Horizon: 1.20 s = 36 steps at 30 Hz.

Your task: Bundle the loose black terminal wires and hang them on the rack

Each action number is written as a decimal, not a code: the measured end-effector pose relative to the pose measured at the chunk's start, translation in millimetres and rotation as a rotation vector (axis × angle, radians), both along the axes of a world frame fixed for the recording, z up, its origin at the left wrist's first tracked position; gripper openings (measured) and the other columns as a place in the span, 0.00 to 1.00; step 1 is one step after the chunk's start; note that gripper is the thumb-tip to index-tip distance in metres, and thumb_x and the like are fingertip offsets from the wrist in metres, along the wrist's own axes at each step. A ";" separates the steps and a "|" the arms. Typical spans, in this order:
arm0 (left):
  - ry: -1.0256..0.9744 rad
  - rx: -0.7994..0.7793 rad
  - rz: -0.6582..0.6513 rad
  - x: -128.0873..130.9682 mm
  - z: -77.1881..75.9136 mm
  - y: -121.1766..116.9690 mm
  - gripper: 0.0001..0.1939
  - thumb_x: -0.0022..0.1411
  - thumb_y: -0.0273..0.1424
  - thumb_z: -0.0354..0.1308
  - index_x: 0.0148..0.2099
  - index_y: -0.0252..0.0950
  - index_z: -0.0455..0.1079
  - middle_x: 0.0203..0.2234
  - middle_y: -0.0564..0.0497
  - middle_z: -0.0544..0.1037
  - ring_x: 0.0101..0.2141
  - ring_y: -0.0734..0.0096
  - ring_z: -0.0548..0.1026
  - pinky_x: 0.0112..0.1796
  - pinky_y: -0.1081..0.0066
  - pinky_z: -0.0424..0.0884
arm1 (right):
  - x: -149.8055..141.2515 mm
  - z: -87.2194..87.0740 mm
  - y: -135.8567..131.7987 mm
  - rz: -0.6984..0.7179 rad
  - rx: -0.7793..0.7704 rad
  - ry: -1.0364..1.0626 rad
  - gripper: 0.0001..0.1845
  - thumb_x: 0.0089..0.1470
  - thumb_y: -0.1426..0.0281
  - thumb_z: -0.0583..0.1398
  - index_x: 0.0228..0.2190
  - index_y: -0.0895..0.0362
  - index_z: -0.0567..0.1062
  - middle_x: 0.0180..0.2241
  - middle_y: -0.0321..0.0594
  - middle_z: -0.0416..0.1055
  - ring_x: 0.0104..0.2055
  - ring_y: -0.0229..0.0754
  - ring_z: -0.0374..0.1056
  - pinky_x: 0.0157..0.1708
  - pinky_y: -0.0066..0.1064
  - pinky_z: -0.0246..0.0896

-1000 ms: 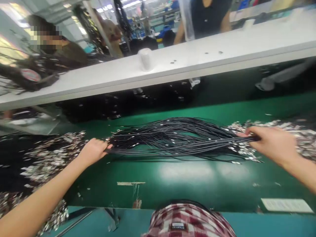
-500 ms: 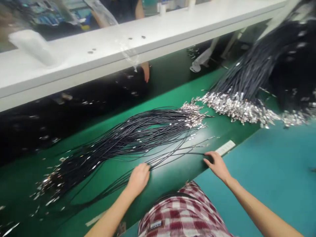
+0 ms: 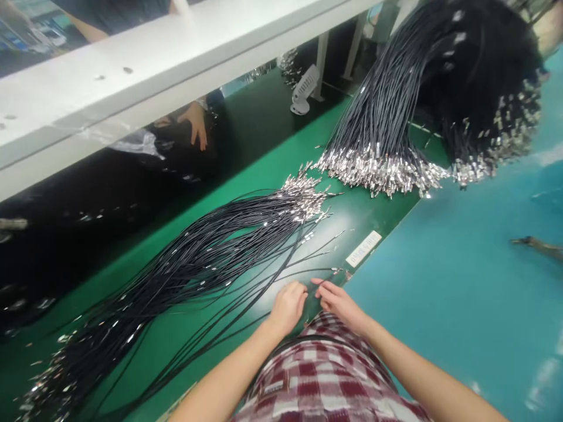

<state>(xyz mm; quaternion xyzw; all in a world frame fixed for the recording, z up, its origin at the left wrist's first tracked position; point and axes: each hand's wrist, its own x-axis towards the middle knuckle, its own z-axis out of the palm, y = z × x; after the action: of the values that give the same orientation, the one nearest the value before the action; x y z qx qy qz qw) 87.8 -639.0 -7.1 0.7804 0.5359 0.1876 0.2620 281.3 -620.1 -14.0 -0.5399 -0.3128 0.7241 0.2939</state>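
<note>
My left hand (image 3: 289, 303) is closed, its fingers curled around a black cable (image 3: 246, 332) that runs in from the lower left. Just to its right, my right hand (image 3: 336, 300) has thumb and fingers pinched together on what looks like the same cable; the gripped end is mostly hidden. A few loose cables (image 3: 259, 280) lie beyond my hands, one with its metal-tipped end close to my right fingers. Farther back on the green table (image 3: 264, 170) a long bundle of black cables (image 3: 193, 246) stretches out, with silvery connectors (image 3: 303, 196) at its ends.
A large heap of black cables (image 3: 382, 94) with metal ends hangs over at the far right. A white label (image 3: 363, 248) sits by the table edge. Above the back runs a white shelf (image 3: 185, 53). Another person's hand (image 3: 196, 124) and a small white fan (image 3: 304, 91) are beyond.
My right hand has moved left and closer to me, so both hands are now near each other. The view has shifted to the right.
</note>
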 end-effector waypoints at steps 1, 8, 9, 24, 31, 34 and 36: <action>-0.015 -0.010 -0.016 8.0 0.8 2.1 0.09 0.69 0.29 0.47 0.38 0.38 0.68 0.32 0.49 0.74 0.34 0.67 0.73 0.37 0.69 0.70 | -4.7 -2.1 -3.5 -0.063 -0.045 0.042 0.31 0.40 0.46 0.67 0.38 0.57 0.79 0.25 0.35 0.69 0.21 0.32 0.57 0.22 0.27 0.52; 0.195 -0.050 0.043 26.3 -6.7 56.5 0.05 0.65 0.25 0.51 0.39 0.35 0.69 0.35 0.44 0.74 0.39 0.59 0.72 0.42 0.59 0.69 | -2.7 -16.7 -5.4 -0.179 -0.154 -0.017 0.34 0.26 0.42 0.70 0.26 0.59 0.81 0.27 0.44 0.75 0.28 0.41 0.71 0.31 0.32 0.65; 0.167 -0.071 0.014 26.2 -4.5 58.4 0.06 0.65 0.25 0.51 0.36 0.35 0.68 0.33 0.45 0.74 0.37 0.60 0.72 0.41 0.61 0.69 | -1.6 -16.5 -3.6 -0.199 -0.151 -0.005 0.34 0.27 0.43 0.70 0.28 0.58 0.81 0.28 0.43 0.76 0.29 0.42 0.72 0.32 0.33 0.66; -0.191 -0.428 0.071 34.2 25.3 7.6 0.15 0.69 0.31 0.47 0.37 0.37 0.74 0.26 0.51 0.77 0.30 0.68 0.73 0.35 0.71 0.66 | -0.7 4.9 -1.5 -0.255 0.000 0.100 0.22 0.37 0.51 0.71 0.28 0.55 0.79 0.33 0.40 0.75 0.33 0.42 0.69 0.38 0.35 0.65; -0.055 -0.348 -0.013 22.8 26.0 31.8 0.15 0.67 0.38 0.53 0.32 0.36 0.71 0.26 0.51 0.74 0.30 0.67 0.72 0.34 0.70 0.67 | -20.0 -2.4 9.5 -0.573 -0.297 0.417 0.23 0.46 0.49 0.66 0.21 0.54 0.67 0.27 0.39 0.70 0.37 0.45 0.69 0.41 0.40 0.67; 0.099 -0.117 0.024 18.6 7.8 69.1 0.10 0.64 0.36 0.58 0.44 0.36 0.69 0.38 0.46 0.74 0.41 0.61 0.72 0.42 0.64 0.69 | -23.5 -6.9 14.3 -0.655 -0.300 0.402 0.24 0.53 0.49 0.62 0.21 0.53 0.63 0.18 0.31 0.56 0.21 0.37 0.57 0.29 0.35 0.64; 0.202 -0.075 -0.009 21.0 -5.5 89.1 0.07 0.65 0.30 0.55 0.45 0.37 0.68 0.41 0.45 0.72 0.43 0.61 0.71 0.45 0.62 0.69 | -22.7 -8.8 14.0 -0.645 -0.269 0.394 0.24 0.54 0.48 0.60 0.22 0.53 0.62 0.16 0.27 0.46 0.18 0.34 0.45 0.21 0.31 0.55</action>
<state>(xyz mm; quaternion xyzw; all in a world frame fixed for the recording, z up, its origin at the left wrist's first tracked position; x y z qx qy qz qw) 108.7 -550.0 -12.6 0.7872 0.5629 0.0865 0.2366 258.6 -606.1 -22.7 -0.4949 0.0328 0.7188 0.4872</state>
